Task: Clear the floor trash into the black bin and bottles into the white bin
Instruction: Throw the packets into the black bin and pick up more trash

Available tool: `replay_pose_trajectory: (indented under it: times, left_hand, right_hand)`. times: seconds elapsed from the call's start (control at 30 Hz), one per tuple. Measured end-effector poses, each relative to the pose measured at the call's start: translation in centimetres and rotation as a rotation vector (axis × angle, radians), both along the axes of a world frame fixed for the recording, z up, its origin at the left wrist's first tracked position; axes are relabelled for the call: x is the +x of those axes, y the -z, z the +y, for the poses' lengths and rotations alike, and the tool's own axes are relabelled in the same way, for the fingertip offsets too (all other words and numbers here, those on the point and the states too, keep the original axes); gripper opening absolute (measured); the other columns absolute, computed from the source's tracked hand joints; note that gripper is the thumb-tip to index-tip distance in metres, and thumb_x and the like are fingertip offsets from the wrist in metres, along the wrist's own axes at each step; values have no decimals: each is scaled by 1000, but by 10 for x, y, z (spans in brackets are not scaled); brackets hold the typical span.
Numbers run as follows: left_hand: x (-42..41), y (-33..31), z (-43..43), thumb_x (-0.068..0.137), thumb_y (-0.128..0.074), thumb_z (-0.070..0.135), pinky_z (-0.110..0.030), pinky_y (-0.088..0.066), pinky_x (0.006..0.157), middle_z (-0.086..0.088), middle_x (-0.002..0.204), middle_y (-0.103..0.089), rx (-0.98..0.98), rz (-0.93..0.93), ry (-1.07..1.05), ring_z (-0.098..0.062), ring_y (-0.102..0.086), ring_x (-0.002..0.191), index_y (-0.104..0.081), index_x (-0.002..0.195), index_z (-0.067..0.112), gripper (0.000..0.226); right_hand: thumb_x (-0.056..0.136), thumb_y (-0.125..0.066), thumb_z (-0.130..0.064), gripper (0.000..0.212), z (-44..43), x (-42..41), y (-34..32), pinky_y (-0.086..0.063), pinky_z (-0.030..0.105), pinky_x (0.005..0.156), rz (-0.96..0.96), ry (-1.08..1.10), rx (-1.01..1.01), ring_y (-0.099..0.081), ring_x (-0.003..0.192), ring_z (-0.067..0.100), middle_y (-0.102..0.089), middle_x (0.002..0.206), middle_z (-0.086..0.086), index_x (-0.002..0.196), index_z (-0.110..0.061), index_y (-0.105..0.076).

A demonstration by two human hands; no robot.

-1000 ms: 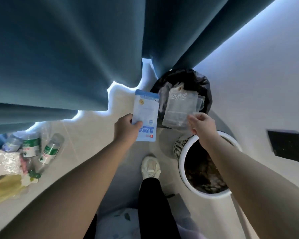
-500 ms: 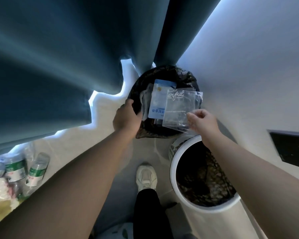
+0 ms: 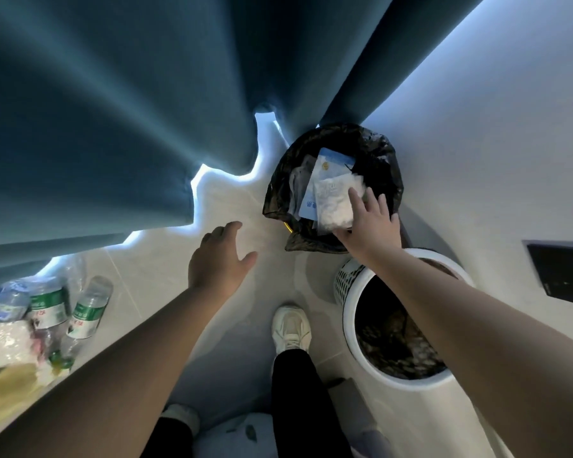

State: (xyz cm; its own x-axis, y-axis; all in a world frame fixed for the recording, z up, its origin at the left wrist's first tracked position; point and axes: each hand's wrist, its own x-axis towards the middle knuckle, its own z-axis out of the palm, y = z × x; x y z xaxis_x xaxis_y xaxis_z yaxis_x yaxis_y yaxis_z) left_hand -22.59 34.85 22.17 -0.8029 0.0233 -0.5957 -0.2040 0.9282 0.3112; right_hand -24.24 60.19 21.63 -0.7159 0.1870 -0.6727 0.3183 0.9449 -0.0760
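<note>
My right hand (image 3: 366,223), fingers spread flat, presses a clear pouch (image 3: 331,206) onto a blue-and-white packet (image 3: 328,163) inside the black bin (image 3: 387,166). My left hand (image 3: 219,259) hangs loose and empty above the floor (image 3: 153,259). The pouch looks light, limp and slick, best pinched at a corner. Clear, green-labelled bottles (image 3: 83,312) lie well left of the white bin (image 3: 349,325).
</note>
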Motion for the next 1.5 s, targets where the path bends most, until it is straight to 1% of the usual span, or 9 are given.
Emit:
replay_pose_trajectory:
  times: [0.27,0.4,0.57,0.67,0.9,1.0,1.23,1.37,1.5]
  left_hand:
    - [55,-23,-89,86,-60,47,-39,-41,90,-6,135,-48,-85,6,-51,-27,-43,123,-33,143,20,69]
    - [93,-24,-147,86,-58,50,-41,-39,95,-6,144,-41,-150,1,-98,-28,-40,128,-29,145,20,72]
    - [153,-19,-237,85,-52,60,-47,-29,107,-9,157,-20,-288,-71,-188,-31,-19,143,-17,150,22,83]
    - [188,-14,-292,83,-51,64,-51,-23,112,-10,159,-11,-308,-112,-295,-32,-10,146,-12,151,23,88]
    - [264,-9,-407,83,-50,66,-53,-22,113,-10,159,-12,-321,-171,-465,-32,-12,146,-12,151,24,88]
    - [285,-8,-447,83,-51,66,-53,-24,113,-10,159,-12,-305,-182,-483,-33,-14,145,-14,150,23,88]
    - [299,46,-525,81,-56,65,-56,-24,112,-10,158,-19,-332,-142,-438,-35,-19,144,-19,147,22,87]
    - [282,111,-553,77,-65,58,-57,-31,108,-12,149,-34,-320,-137,-590,-36,-32,137,-29,141,17,84]
    - [262,177,-570,77,-68,53,-52,-32,104,-14,148,-34,-283,-87,-762,-34,-33,134,-28,143,14,87]
  right_hand:
    - [95,-42,-56,80,-102,33,-23,-3,56,119,22,-385,8,13,149,29,11,162,3,153,-32,7]
    - [95,-42,-55,80,-175,51,-25,-1,56,119,9,-502,-38,14,148,28,12,162,2,153,-33,7]
    - [94,-41,-57,78,-276,77,-21,-3,57,118,11,-684,-53,11,149,28,10,163,2,154,-33,3]
    - [94,-40,-58,78,-337,92,-18,-4,57,118,10,-805,-48,8,149,28,8,163,2,153,-32,4]
    - [95,-43,-53,77,-469,126,-14,-8,55,118,-42,-932,-46,3,150,27,5,163,2,154,-32,3]
    - [95,-46,-50,77,-513,136,-6,-12,54,117,-80,-941,-30,-1,150,28,1,163,2,154,-31,1]
    - [93,-53,-46,79,-599,132,57,-27,52,110,-114,-865,-7,-14,147,32,-8,162,4,154,-28,-5]
    - [90,-58,-39,76,-630,117,121,-37,49,104,-78,-863,-47,-28,140,34,-20,156,7,151,-26,-14]
    - [89,-63,-27,71,-643,96,188,-44,47,97,-28,-868,-62,-36,134,33,-30,150,9,147,-26,-23]
